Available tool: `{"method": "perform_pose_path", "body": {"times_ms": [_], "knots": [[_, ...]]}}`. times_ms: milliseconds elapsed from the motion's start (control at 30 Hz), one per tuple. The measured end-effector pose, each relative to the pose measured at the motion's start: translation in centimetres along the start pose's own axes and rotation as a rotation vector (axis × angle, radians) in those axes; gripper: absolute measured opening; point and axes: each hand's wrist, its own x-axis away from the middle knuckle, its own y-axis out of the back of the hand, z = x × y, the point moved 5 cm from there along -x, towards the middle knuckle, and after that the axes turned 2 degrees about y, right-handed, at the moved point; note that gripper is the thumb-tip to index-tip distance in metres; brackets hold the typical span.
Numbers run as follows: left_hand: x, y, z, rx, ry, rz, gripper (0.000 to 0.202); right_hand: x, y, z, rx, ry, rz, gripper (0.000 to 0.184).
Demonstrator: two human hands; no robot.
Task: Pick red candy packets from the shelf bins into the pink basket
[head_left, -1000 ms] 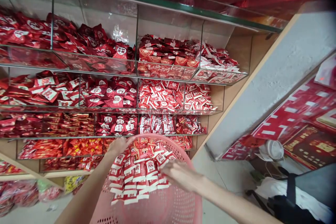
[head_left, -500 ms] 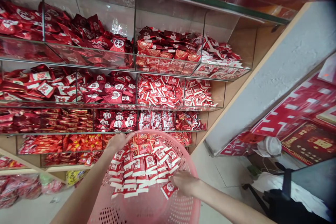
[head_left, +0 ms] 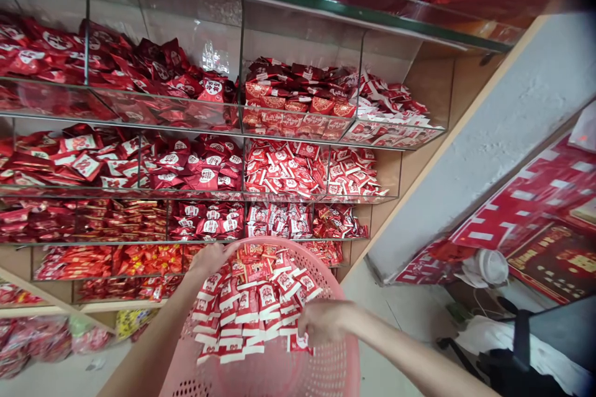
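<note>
A pink perforated plastic basket (head_left: 333, 282) is in front of me, with many small red-and-white wrapped candy packets (head_left: 267, 298) lying in overlapping rows inside. My left hand (head_left: 208, 260) is closed round the basket's far-left rim. My right hand (head_left: 325, 322) reaches in over the right side with curled fingers. A single candy packet (head_left: 300, 342) sits at those fingertips, at the right end of the front row; the fingers partly cover it and seem to pinch it. Bare pink floor of the basket shows nearer to me.
Glass-fronted shelves (head_left: 186, 108) full of red candy packets rise behind the basket. A grey wall (head_left: 507, 118) slants along the right. Below it are a red box (head_left: 552, 260) and a black chair-like object (head_left: 521, 353). Plastic bags (head_left: 46, 338) lie at lower left.
The packet at my right fingertips has turned from tilted to nearly level with the row, and the hand has shifted slightly. My left hand keeps its hold. The whole view has moved a little.
</note>
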Motion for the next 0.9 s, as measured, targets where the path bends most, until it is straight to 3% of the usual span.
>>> {"method": "perform_pose_path", "body": {"times_ms": [100, 167, 300, 400, 533, 733, 900], "knots": [[0.0, -0.1, 0.2, 0.004, 0.019, 0.016, 0.087, 3.0, 6.8, 0.3, -0.077, 0.136, -0.272, 0.025], [0.0, -0.1, 0.2, 0.012, 0.026, 0.024, 0.089, 5.2, 11.5, 0.2, -0.096, 0.196, -0.542, 0.020], [0.2, 0.0, 0.1, 0.022, 0.023, 0.027, 0.089, 8.6, 18.5, -1.5, 0.019, 0.014, -1.086, 0.014], [0.3, 0.0, 0.1, 0.025, 0.030, 0.023, 0.087, 9.5, 21.3, -2.2, 0.151, -0.106, -1.327, 0.011], [0.4, 0.1, 0.1, 0.050, 0.017, 0.025, 0.086, 8.3, 23.6, -1.4, 0.370, -0.200, -1.393, 0.019], [0.2, -0.1, 0.3, 0.063, 0.008, 0.011, 0.086, 5.3, 26.6, 0.3, 0.502, -0.385, -1.254, 0.039], [-0.1, -0.4, 0.5, 0.058, 0.034, 0.014, 0.088, 4.6, 27.1, -0.2, 0.459, -0.461, -1.170, 0.029]]}}
